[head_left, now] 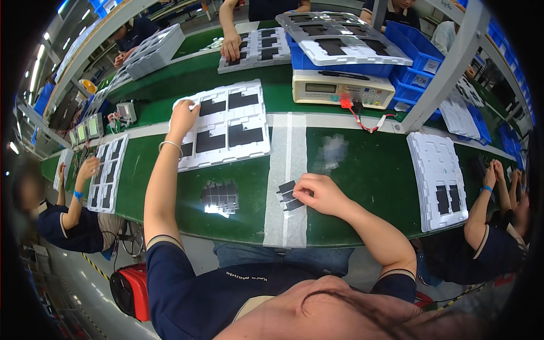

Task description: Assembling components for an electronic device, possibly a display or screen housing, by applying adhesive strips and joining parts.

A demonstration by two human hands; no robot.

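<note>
My right hand pinches the edge of a thin black notched piece over a pale strip that runs across the green bench. At the upper left, my left hand reaches over the left side of a white moulded tray. Its fingers are curled together, and whatever they hold is hidden. Flat black notched pieces lie in the tray's pockets. Between my arms, a shiny gridded patch of clear film rests on the bench.
Beyond the strip stands a cream bench meter with red and black leads. Blue bins and a loaded tray rise behind it. Stacked white trays sit at the right. Co-workers handle trays at the left, far side and right.
</note>
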